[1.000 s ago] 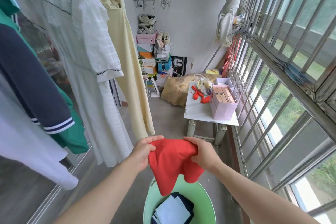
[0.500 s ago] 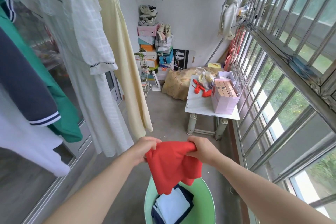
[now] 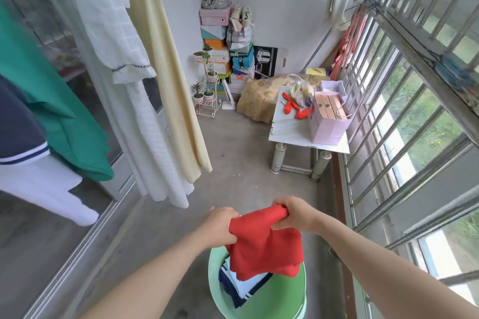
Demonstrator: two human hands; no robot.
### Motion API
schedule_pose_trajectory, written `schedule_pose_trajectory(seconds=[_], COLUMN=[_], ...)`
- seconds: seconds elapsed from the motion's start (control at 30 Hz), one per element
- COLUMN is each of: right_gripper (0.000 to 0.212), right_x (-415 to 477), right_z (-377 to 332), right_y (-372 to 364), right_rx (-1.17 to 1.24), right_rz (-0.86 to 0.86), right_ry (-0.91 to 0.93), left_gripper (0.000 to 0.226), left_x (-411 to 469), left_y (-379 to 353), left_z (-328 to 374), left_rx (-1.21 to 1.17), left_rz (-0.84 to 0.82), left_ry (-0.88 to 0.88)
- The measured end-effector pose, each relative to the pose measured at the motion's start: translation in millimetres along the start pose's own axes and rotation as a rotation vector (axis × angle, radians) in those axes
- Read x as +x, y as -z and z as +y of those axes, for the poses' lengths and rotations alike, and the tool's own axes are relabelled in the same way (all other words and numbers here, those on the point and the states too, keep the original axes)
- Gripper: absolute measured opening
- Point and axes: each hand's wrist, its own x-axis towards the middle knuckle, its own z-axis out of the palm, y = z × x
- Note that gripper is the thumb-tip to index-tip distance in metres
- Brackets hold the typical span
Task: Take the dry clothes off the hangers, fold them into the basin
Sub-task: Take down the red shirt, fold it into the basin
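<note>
A red garment (image 3: 264, 243) hangs folded between both hands, directly above the light green basin (image 3: 290, 298) on the floor. My left hand (image 3: 220, 225) grips its left top corner and my right hand (image 3: 293, 212) grips the right top corner. Inside the basin lies a folded navy and white garment (image 3: 243, 287), partly covered by the red cloth. On the left hang a white dress (image 3: 111, 41), a pale yellow dress (image 3: 166, 65), a green garment (image 3: 44, 101) and a navy and white top (image 3: 20, 137).
A low white table (image 3: 293, 132) on metal legs carries a lilac paper bag (image 3: 328, 122) and red cloth pieces. Stacked shoe boxes (image 3: 217, 41), small plants and a wrapped bundle fill the far corner. Window bars (image 3: 404, 90) line the right; a sliding glass door stands left.
The view has tilted down toward the basin. Both hands have lowered the red garment closer to the basin and brought its top edge more bunched together.
</note>
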Motion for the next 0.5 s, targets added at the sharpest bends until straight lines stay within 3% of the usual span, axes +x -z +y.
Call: schedule_pose_trajectory(seconds=[0.1, 0.27, 0.33, 0.4, 0.5], right_gripper=[0.025, 0.025, 0.025, 0.022, 0.033], right_x=[-1, 4, 8, 11, 10], right_z=[17, 39, 45, 44, 40], right_y=[-2, -26, -36, -46, -58], right_rx=[-0.083, -0.106, 0.005, 0.508, 1.398], right_rz=[0.066, 0.238, 0.268, 0.232, 0.025], right_ry=[-0.084, -0.274, -0.398, -0.578, -0.818], left_gripper=[0.026, 0.027, 0.029, 0.031, 0.031], left_x=[5, 22, 27, 28, 32], left_y=[-5, -8, -12, -15, -19], left_z=[4, 15, 20, 26, 31], left_rx=[-0.023, 0.169, 0.215, 0.226, 0.212], left_rz=[0.013, 0.054, 0.075, 0.091, 0.104], left_ry=[-0.042, 0.002, 0.031, 0.07, 0.102])
